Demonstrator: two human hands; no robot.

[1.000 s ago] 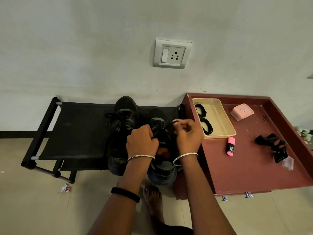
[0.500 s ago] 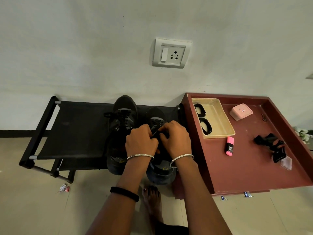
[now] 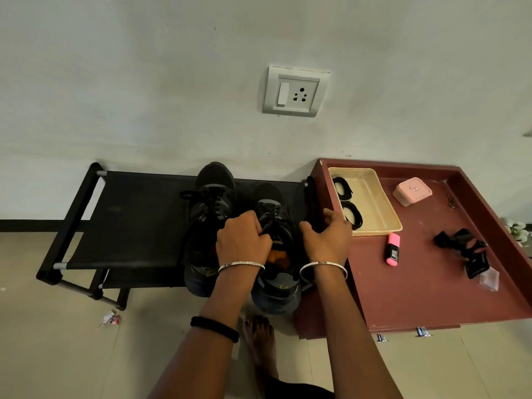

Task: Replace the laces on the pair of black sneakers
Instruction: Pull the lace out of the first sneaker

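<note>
Head cam, beige tray (image 3: pixel 374 194), 2 black coils (image 3: pixel 359 219) inside

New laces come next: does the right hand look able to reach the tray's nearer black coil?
Probably yes: the right hand is beside the coil in the open tray, nothing covering it.

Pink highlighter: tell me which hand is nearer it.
Right. The right hand is left of the pink highlighter; the left hand is farther left, gripping the laces.

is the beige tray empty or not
Not empty: the beige tray holds two black loops along its left side; the rest is bare.
</note>
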